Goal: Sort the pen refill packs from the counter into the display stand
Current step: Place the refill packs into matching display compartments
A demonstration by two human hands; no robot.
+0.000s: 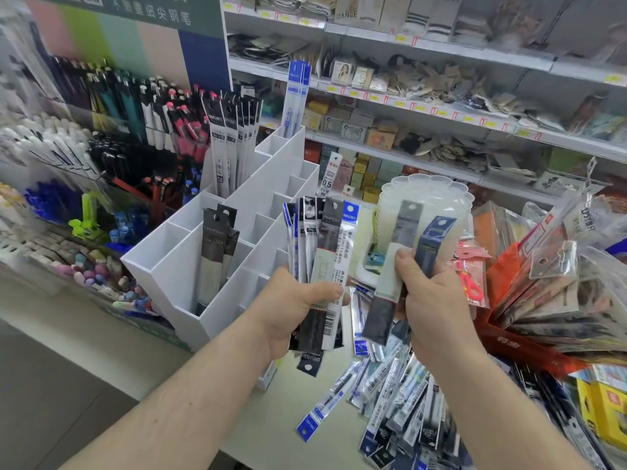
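My left hand (pixel 288 310) grips a fanned bundle of several pen refill packs (pixel 322 252), black-topped and blue-topped, held upright over the counter. My right hand (pixel 431 303) holds two packs, one with a grey-black header (pixel 393 266) and one with a dark blue header (pixel 432 242). To the left of both hands stands the white display stand (pixel 190 266) with stepped compartments. Black packs (pixel 217 245) sit in a front compartment, more black ones (pixel 230 140) in a rear one, and blue packs (pixel 295 96) at the back corner. A loose pile of refill packs (pixel 397 401) lies on the counter below my right hand.
A clear scalloped plastic container (pixel 427 195) stands behind my hands. Bagged goods on an orange tray (pixel 543 300) crowd the right side. A pen display rack (pixel 101 147) fills the left. Store shelves (pixel 441 106) run along the back. A yellow box (pixel 604 412) sits at the right edge.
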